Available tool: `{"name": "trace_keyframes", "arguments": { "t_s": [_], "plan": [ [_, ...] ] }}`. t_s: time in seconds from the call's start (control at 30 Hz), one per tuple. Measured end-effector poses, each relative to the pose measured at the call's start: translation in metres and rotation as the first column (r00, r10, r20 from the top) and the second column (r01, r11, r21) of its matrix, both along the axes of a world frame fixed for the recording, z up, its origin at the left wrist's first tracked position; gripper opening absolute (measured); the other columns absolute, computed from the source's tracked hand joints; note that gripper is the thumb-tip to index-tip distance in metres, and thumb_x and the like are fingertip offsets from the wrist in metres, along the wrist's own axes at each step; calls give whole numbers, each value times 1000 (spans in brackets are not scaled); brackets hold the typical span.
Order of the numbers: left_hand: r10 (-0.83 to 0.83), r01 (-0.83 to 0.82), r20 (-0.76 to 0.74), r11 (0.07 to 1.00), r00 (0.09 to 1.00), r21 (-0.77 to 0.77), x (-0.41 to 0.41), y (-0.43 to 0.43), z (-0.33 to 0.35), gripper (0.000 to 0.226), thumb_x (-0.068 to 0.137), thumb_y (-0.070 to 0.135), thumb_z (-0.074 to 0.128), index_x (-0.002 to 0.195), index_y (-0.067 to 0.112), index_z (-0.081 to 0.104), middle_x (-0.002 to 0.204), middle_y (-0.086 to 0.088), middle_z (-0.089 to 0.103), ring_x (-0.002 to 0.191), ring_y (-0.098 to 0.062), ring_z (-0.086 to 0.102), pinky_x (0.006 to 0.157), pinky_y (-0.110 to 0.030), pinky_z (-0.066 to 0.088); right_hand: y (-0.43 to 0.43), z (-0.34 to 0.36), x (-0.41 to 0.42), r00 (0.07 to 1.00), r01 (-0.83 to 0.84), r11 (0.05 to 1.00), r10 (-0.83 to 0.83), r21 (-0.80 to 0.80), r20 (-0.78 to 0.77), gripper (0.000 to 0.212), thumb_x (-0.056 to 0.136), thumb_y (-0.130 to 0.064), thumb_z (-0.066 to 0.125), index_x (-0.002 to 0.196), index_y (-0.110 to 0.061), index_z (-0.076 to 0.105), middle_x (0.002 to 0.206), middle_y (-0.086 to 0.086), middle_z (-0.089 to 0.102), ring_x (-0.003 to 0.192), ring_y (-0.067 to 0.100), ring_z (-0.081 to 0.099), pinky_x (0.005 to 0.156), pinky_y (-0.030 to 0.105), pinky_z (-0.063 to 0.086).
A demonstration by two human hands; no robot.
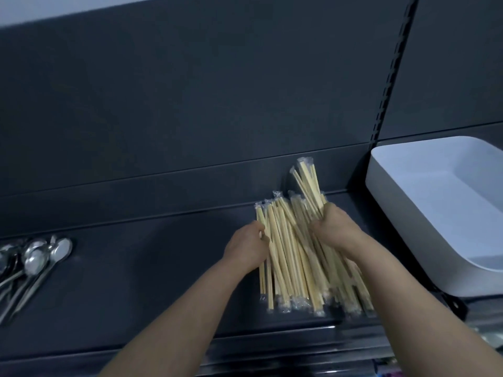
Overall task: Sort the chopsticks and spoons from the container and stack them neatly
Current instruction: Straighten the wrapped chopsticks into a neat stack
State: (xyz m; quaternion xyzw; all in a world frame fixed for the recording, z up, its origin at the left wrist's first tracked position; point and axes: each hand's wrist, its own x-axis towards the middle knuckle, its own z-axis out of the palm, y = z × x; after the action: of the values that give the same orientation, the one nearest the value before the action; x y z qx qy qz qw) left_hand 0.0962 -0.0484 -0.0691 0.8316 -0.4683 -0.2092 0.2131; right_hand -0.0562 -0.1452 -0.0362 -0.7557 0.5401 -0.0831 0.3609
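Chopstick pile (288,257): wrapped pairs, too many to count, dozens. Lies on dark shelf (136,268), center-right, roughly parallel, ends uneven.
Bundle (307,183): small handful of wrapped pairs, exact count unclear, lifted and tilted above pile's right side.
R hand (333,227): fingers curled tight round bundle's lower part.
L hand (246,247): fingers curled onto pile's left edge, gripping a few sticks.
Spoons (35,257): metal, at least 4 bowls visible, far left on shelf, cut off by frame edge.
Container (402,219): 1, white, right of pile, nothing visible inside.
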Motion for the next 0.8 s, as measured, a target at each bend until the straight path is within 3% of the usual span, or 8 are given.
{"name": "trace_keyframes", "arguments": {
  "t_s": [0.07, 0.17, 0.23, 0.3, 0.4, 0.53, 0.67, 0.8],
  "plan": [
    [29, -37, -68, 993, 997, -108, 1, -1, 5, 27, 99, 25, 46, 122, 20, 59, 116, 4, 62, 102, -13, 59, 89, -31, 50, 3, 2, 5, 999, -23, 1000, 24, -16, 28, 24, 91, -16, 53, 112, -8, 45, 102, 9, 59, 88, 26, 59, 74, 36, 49],
    [7, -112, -273, 921, 962, -374, 7, -2, 21, 21, 97, 27, 53, 113, 18, 65, 103, 7, 67, 100, -9, 63, 89, -27, 50, 16, 17, 23, 991, -123, 989, 127, -83, 46, 19, 88, -18, 58, 103, -17, 46, 103, 5, 61, 96, 27, 60, 80, 35, 48],
    [-101, -192, -512, 852, 853, -487, 13, 0, 38, 18, 96, 23, 58, 112, 15, 60, 100, 4, 69, 91, -3, 65, 80, -16, 49, 25, 23, 41, 969, -225, 968, 234, -115, 78, 12, 87, -19, 58, 95, -20, 48, 101, 4, 65, 97, 27, 62, 84, 36, 49],
    [-181, -264, -614, 784, 768, -562, 26, 6, 56, 14, 94, 14, 60, 107, 12, 57, 100, -9, 69, 78, -5, 65, 69, -15, 51, 38, 23, 66, 939, -292, 951, 305, -99, 157, 13, 88, -20, 57, 100, -19, 51, 100, 5, 68, 97, 26, 64, 89, 43, 50],
    [-224, -242, -571, 741, 790, -626, 48, 23, 77, 18, 93, 5, 60, 102, 20, 56, 94, -10, 68, 71, -8, 62, 60, -20, 52, 63, 13, 105, 882, -298, 948, 317, -109, 350, 24, 90, -20, 56, 113, -21, 50, 102, 3, 67, 98, 23, 64, 89, 47, 50],
    [-282, -110, -500, 778, 818, -619, 77, 48, 84, 18, 94, 3, 57, 102, 19, 59, 88, -3, 69, 89, -12, 67, 84, -27, 56, 100, -5, 143, 762, -180, 970, 242, -163, 601, 48, 94, -22, 53, 139, -26, 38, 116, -2, 63, 103, 16, 62, 87, 40, 53],
    [-189, -103, -505, 863, 842, -495, 99, 66, 64, 13, 92, 12, 61, 100, 22, 62, 94, -1, 66, 83, -8, 61, 74, -26, 49, 123, -43, 161, 765, -186, 982, 155, -17, 626, 20, 94, -17, 58, 110, -26, 51, 89, -13, 63, 78, 1, 60, 73, 31, 48],
    [-186, -144, -570, 863, 800, -484, 106, 72, 55, 14, 94, 14, 58, 98, 27, 60, 102, -5, 68, 84, -5, 61, 71, -23, 45, 136, -60, 173, 764, -196, 980, 127, 39, 633, 14, 99, -11, 49, 95, -24, 48, 84, -10, 56, 70, -11, 53, 68, 14, 43]
  ]
}}
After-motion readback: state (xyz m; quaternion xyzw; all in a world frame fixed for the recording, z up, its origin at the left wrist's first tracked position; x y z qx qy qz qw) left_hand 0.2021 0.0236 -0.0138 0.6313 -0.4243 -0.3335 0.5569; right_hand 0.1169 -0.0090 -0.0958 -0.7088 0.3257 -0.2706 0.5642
